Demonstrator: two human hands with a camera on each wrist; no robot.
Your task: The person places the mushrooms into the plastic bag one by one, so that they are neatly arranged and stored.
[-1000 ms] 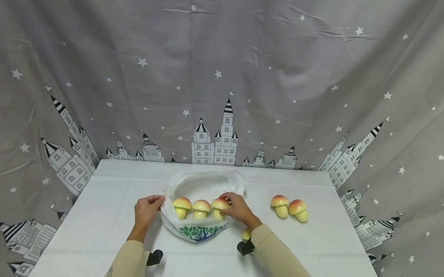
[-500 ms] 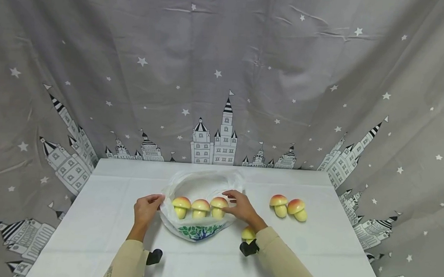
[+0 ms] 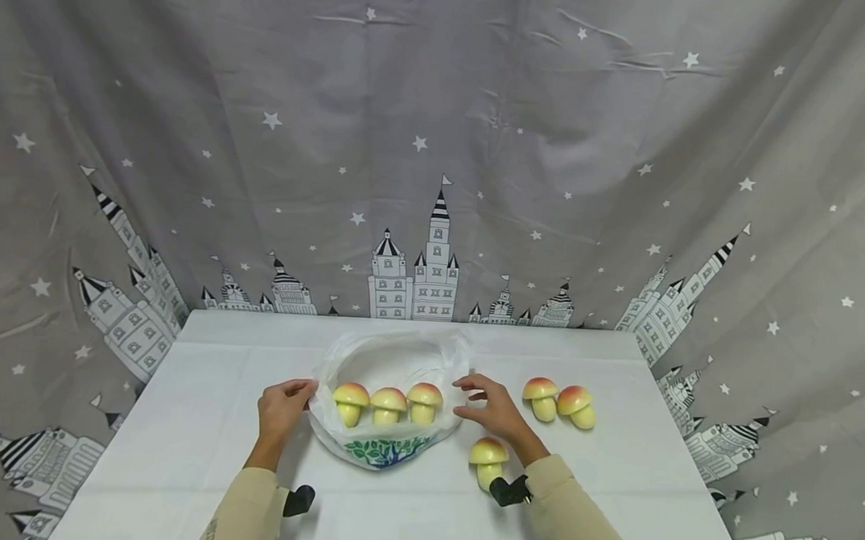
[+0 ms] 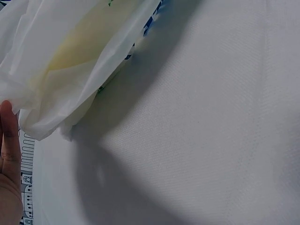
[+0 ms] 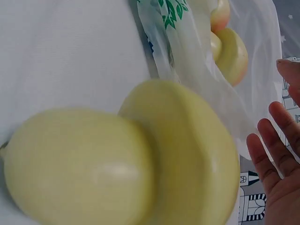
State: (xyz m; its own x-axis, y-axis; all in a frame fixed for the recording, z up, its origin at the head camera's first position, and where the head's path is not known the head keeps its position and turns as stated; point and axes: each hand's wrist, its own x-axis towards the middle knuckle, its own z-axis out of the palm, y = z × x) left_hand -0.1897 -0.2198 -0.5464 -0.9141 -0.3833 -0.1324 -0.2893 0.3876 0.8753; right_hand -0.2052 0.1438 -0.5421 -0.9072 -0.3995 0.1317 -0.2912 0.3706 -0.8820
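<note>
A white plastic bag [image 3: 377, 454] with a green and blue tree print lies with its mouth spread. Three glossy yellow toy mushrooms with reddish caps sit inside it in a row: a left one [image 3: 350, 403], a middle one [image 3: 388, 405] and a right one [image 3: 424, 403]. My left hand [image 3: 279, 410] pinches the bag's left rim between thumb and fingers. Just off the right rim, my right hand [image 3: 495, 410] has its fingers spread and holds nothing. Below that hand lies a loose toy mushroom [image 3: 488, 459], which looks large in the right wrist view [image 5: 84, 164].
Two more toy mushrooms lie right of my right hand, one [image 3: 540, 399] beside the other [image 3: 575, 407]. A white cloth covers the table [image 3: 385, 518]. Behind its far edge hangs a grey curtain [image 3: 303, 79] with stars and castles.
My right hand has let go of the right mushroom in the bag and drawn back rightward, out past the rim. The loose mushroom below it shows more fully. My left hand keeps its hold.
</note>
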